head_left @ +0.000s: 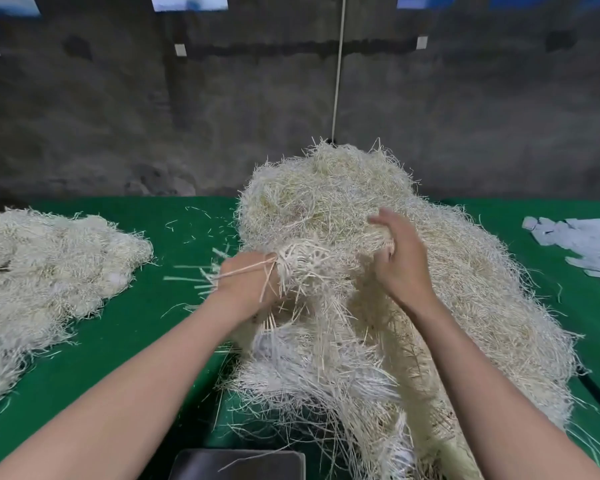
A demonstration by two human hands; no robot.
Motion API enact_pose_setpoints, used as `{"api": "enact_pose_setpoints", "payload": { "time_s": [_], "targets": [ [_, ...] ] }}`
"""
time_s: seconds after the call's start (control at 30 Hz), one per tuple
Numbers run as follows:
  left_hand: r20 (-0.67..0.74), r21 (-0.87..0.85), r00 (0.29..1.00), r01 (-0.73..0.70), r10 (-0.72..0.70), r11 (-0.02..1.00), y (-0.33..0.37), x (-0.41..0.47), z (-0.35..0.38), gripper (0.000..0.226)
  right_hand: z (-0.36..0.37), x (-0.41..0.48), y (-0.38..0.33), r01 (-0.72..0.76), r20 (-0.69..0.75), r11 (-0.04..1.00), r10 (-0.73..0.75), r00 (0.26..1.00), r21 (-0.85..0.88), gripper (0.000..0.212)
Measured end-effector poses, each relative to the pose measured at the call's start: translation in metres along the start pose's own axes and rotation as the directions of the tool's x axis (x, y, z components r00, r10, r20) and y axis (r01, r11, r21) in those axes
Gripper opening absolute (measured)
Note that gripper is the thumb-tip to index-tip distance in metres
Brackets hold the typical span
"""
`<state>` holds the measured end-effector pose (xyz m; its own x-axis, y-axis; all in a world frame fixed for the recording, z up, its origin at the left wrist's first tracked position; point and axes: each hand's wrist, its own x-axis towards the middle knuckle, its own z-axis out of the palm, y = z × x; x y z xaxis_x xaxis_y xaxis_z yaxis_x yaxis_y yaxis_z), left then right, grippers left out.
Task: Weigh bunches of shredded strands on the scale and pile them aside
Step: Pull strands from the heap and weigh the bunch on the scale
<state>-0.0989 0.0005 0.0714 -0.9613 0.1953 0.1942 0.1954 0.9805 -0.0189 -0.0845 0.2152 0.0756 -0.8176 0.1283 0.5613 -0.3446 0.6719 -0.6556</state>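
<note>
A big heap of pale shredded strands (343, 209) fills the middle and right of the green table (142, 327). My left hand (246, 282) grips a bunch of strands (302, 268) at the heap's left flank, with loose strands lying over its knuckles. My right hand (399, 258) digs into the heap a little to the right, its fingers curled into the strands and partly blurred. The dark scale pan (238, 464) shows at the bottom edge, with one stray strand across it.
A second, flatter pile of strands (49, 265) lies on the left of the table. White paper pieces (582, 240) sit at the far right. A grey wall stands behind the table, and a white cord (338, 71) hangs down it.
</note>
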Motion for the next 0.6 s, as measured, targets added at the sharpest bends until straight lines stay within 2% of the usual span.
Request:
{"api": "enact_pose_setpoints", "payload": {
  "time_s": [0.03,0.07,0.1,0.17,0.23,0.27,0.3,0.37,0.47,0.53,0.6],
  "targets": [
    [-0.050,0.029,0.999,-0.010,0.011,1.000,0.004,-0.004,-0.006,0.028,-0.005,0.002,-0.023,0.068,-0.046,0.985,-0.061,0.997,0.161,0.044],
    [-0.096,0.059,0.995,-0.029,0.034,0.998,0.008,-0.009,-0.010,0.030,-0.008,0.002,-0.046,0.114,0.017,0.950,-0.124,0.992,0.289,0.048],
    [-0.134,0.073,0.990,-0.040,0.050,0.997,0.012,-0.013,-0.016,0.034,-0.008,-0.002,-0.067,0.121,0.163,0.932,-0.186,0.969,0.341,0.061],
    [-0.206,0.084,0.976,-0.049,0.066,0.995,0.013,-0.022,-0.029,0.038,0.000,-0.012,-0.096,0.150,0.469,0.964,-0.239,0.850,0.221,0.092],
    [-0.297,0.118,0.946,-0.101,0.132,0.988,0.008,-0.031,-0.048,0.025,0.010,-0.019,-0.104,0.132,0.632,0.984,-0.180,0.754,0.122,0.107],
    [-0.337,0.141,0.920,-0.158,0.198,0.977,0.004,-0.037,-0.058,0.013,0.011,-0.020,-0.105,0.054,0.669,0.988,-0.137,0.730,0.143,0.107],
    [-0.375,0.139,0.888,-0.230,0.266,0.963,0.000,-0.043,-0.067,0.011,0.010,-0.022,-0.108,-0.040,0.696,0.985,-0.089,0.712,0.167,0.106],
    [-0.407,0.073,0.851,-0.331,0.331,0.941,-0.012,-0.057,-0.080,0.036,0.009,-0.025,-0.113,-0.174,0.744,0.976,0.021,0.668,0.129,0.116],
    [-0.384,-0.123,0.880,-0.347,0.277,0.930,-0.024,-0.074,-0.096,0.056,0.007,-0.039,-0.126,-0.269,0.794,0.954,0.061,0.605,0.131,0.141],
    [-0.337,-0.224,0.896,-0.375,0.289,0.900,-0.028,-0.085,-0.103,0.058,0.007,-0.053,-0.136,-0.359,0.815,0.915,0.064,0.576,0.182,0.134],
    [-0.292,-0.230,0.890,-0.421,0.351,0.877,-0.033,-0.096,-0.107,0.061,0.010,-0.065,-0.141,-0.446,0.823,0.873,0.100,0.560,0.198,0.114]
  ]
}}
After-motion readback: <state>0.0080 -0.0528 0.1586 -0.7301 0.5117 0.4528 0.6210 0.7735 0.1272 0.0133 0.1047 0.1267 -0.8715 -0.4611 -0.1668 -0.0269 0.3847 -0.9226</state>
